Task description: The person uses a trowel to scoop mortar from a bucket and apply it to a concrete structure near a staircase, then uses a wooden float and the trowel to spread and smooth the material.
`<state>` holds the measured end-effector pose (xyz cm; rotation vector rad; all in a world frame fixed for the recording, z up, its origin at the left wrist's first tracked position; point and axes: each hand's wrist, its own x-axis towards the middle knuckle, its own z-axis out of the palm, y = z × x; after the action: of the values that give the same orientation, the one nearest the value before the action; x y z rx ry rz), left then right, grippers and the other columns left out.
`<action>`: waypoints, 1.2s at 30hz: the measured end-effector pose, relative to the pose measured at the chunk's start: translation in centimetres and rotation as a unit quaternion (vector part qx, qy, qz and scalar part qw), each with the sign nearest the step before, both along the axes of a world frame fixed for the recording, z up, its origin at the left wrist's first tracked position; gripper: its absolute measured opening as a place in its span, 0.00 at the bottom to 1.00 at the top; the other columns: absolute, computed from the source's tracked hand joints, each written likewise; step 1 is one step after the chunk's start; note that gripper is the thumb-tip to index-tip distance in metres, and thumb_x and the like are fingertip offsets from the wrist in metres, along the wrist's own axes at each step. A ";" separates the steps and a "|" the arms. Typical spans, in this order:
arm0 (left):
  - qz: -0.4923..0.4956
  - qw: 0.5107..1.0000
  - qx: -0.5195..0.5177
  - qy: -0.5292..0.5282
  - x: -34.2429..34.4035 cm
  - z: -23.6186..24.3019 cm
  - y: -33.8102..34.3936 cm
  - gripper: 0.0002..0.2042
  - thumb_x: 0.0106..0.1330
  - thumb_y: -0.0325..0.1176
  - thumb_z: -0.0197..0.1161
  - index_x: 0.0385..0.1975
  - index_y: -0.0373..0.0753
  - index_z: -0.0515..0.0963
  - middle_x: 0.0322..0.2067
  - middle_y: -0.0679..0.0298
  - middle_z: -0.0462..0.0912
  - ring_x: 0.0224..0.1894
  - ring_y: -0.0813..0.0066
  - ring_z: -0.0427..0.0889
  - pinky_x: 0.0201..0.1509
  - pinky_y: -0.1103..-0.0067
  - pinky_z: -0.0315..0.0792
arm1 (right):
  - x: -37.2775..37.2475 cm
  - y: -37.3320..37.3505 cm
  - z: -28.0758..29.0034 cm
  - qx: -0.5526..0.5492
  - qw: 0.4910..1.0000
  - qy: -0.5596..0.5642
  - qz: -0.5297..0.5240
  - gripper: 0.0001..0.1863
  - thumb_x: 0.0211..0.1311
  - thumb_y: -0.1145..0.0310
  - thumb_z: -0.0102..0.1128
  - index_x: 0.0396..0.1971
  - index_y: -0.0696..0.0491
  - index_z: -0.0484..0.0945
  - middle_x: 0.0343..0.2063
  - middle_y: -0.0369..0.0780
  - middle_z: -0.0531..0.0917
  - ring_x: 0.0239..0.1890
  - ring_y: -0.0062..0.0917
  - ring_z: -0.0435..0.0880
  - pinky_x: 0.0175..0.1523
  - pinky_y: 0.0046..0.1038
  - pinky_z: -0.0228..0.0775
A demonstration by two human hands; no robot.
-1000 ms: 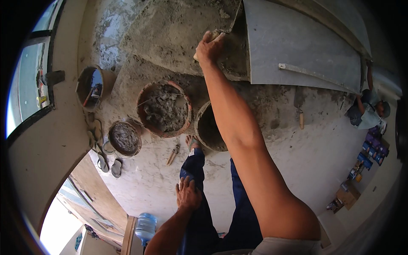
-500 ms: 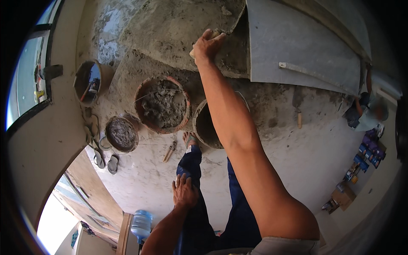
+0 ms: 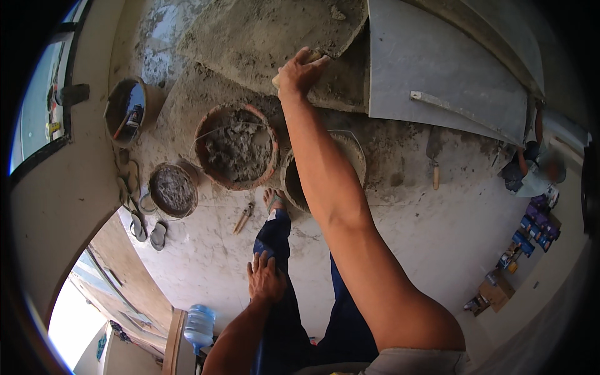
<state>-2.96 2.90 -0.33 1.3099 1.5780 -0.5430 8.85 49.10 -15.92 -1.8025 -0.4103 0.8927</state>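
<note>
Nearer to us than a second ago, our right hand (image 3: 301, 74) has shifted the pale-handled tool (image 3: 275, 82) at the edge of the wet mortar (image 3: 250, 50), fingers wrapped tightly round it. Our left hand (image 3: 266, 279) rests on our left leg (image 3: 274, 236), fingers loosely spread, gripping nothing. Rightward lies a grey board (image 3: 437, 56). On the near side, a red-rimmed bucket (image 3: 275, 150) and a second bucket (image 3: 350, 149), partly hidden by our forearm (image 3: 314, 150), stand in the way.

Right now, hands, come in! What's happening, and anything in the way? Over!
Right hand wrapped around a pale handle, at the rough grey mortar. Left hand resting on the left leg. Right forearm hides part of a bucket.
</note>
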 end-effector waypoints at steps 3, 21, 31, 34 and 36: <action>-0.001 1.000 -0.006 -0.002 0.0 0.2 0.2 0.22 0.68 0.37 0.55 0.61 0.36 0.72 0.72 0.49 0.63 0.78 0.47 0.54 0.79 0.49 0.46 | 0.3 -1.0 -0.3 -0.011 1.000 0.020 0.014 0.31 0.80 0.57 0.48 0.71 0.61 0.54 0.64 0.57 0.66 0.59 0.48 0.77 0.57 0.47 0.76; 0.039 0.999 -0.002 -0.012 -0.2 0.0 -1.0 0.23 0.68 0.37 0.57 0.62 0.36 0.72 0.72 0.51 0.63 0.78 0.49 0.53 0.80 0.52 0.46 | 7.5 -11.9 5.3 -0.042 0.968 0.067 0.238 0.24 0.79 0.51 0.50 0.56 0.58 0.66 0.32 0.39 0.77 0.27 0.21 0.81 0.22 0.26 0.76; 0.061 0.998 -0.018 -0.023 -0.9 0.4 -0.4 0.23 0.69 0.37 0.55 0.63 0.34 0.71 0.73 0.50 0.62 0.79 0.49 0.51 0.81 0.52 0.44 | 9.3 -3.3 3.6 -0.105 0.975 -0.016 0.196 0.34 0.77 0.53 0.51 0.70 0.61 0.57 0.31 0.43 0.78 0.19 0.26 0.78 0.19 0.32 0.73; 0.059 0.998 -0.022 -0.021 -1.0 0.3 -0.5 0.23 0.70 0.38 0.55 0.63 0.34 0.71 0.73 0.50 0.62 0.79 0.49 0.51 0.81 0.52 0.44 | 8.8 -2.3 3.6 -0.101 0.976 -0.025 0.189 0.34 0.77 0.54 0.50 0.71 0.61 0.56 0.30 0.43 0.79 0.20 0.27 0.78 0.20 0.32 0.74; 0.058 0.998 -0.025 -0.020 -1.0 0.2 -0.4 0.24 0.70 0.38 0.55 0.63 0.34 0.71 0.73 0.50 0.62 0.79 0.49 0.51 0.81 0.52 0.44 | 8.6 -1.9 3.5 -0.103 0.978 -0.018 0.182 0.34 0.77 0.54 0.50 0.71 0.61 0.56 0.30 0.43 0.78 0.20 0.27 0.78 0.21 0.32 0.74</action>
<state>-3.93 2.49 -0.12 1.1770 1.5856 -0.4781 17.43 47.20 -12.44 -1.9690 -0.7092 1.1909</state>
